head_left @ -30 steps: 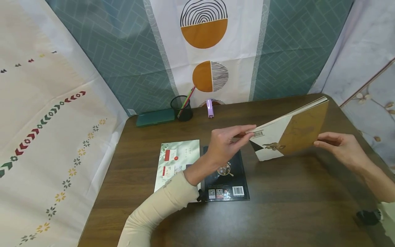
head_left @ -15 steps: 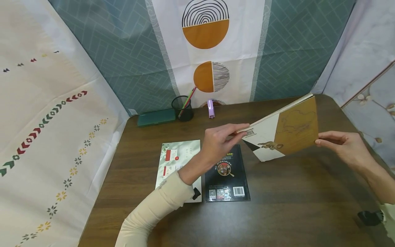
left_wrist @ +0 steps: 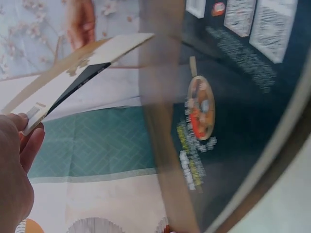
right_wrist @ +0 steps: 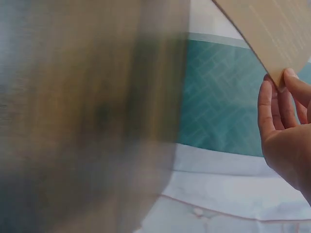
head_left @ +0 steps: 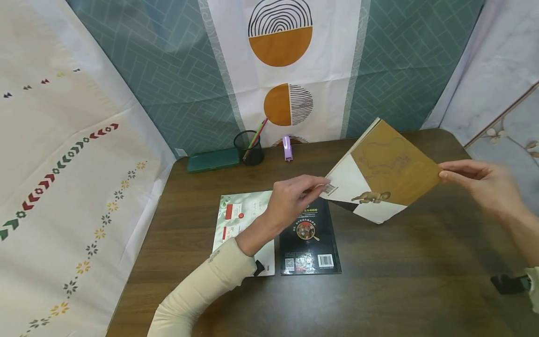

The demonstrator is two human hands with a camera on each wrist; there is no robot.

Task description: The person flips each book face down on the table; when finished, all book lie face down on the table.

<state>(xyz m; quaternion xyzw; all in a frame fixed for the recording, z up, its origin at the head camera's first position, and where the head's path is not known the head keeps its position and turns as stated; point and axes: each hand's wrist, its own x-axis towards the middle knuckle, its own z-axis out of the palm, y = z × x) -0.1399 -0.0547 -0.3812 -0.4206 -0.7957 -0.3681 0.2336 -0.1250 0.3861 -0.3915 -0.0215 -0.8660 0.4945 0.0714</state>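
A thin book (head_left: pixel 397 161) with a white and golden-brown cover is held up over the table, tilted, with one corner pointing down. My left hand (head_left: pixel 290 199) pinches its left corner beside the barcode, thumb on the cover. On the opposite side, my right hand (head_left: pixel 488 185) pinches the brown corner between thumb and fingers, as the right wrist view also shows. Below my left hand lies a black book (head_left: pixel 309 248) with a round food picture and a barcode. A pale green book (head_left: pixel 236 217) lies left of it, partly hidden by my left forearm.
On the wooden table (head_left: pixel 379 290), a dark green case (head_left: pixel 213 160) lies at the back left. Beside it stands a black mesh pen holder (head_left: pixel 252 157) with pencils. A purple stapler-like item (head_left: pixel 287 149) stands near the back edge. Patterned cloths (head_left: pixel 168 70) hang behind.
The book has turned so that its cover faces the head camera more, and its top corner has swung left. My left hand has shifted left; my right hand now pinches the brown corner higher up.
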